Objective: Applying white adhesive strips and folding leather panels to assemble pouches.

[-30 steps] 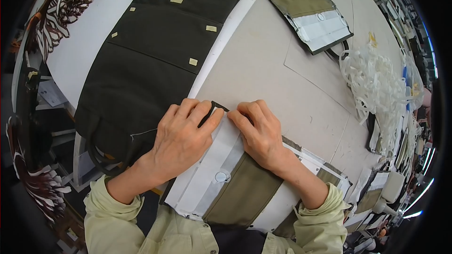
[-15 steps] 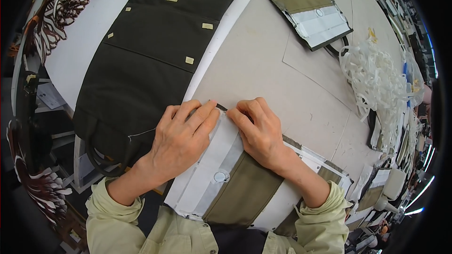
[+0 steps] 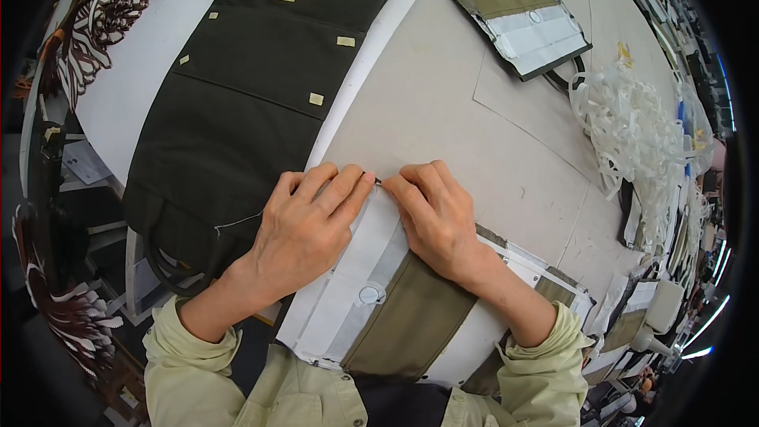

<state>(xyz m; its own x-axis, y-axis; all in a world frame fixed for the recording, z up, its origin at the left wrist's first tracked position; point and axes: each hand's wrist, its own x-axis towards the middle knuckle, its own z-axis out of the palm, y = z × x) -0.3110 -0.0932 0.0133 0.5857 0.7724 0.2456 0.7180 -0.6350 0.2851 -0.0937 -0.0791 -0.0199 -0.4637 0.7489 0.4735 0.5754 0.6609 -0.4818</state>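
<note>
In front of me a sewn bag panel (image 3: pixel 413 320) of olive fabric and white backing lies at a slant, with a round disc set in its white strip. My left hand (image 3: pixel 310 225) is closed at the panel's far end, its fingertips pressed on the top corner. Right beside it, my right hand (image 3: pixel 435 217) pinches the same edge between thumb and fingers. The fingertips of both hands nearly meet there, and they hide most of what lies between them. A loose pale thread runs from near my left hand over the dark cloth.
A large dark green fabric bag piece (image 3: pixel 237 71) with small tape bits and a handle lies to the left. Another olive and white panel (image 3: pixel 514 12) rests at the far right. A heap of white strips (image 3: pixel 628 122) sits by the table's right edge. Patterned bundles hang at far left.
The fingertips of my left hand have shifted slightly right, closer to my right hand. Both hands stay at the panel's far edge, and the panel has hardly moved.
</note>
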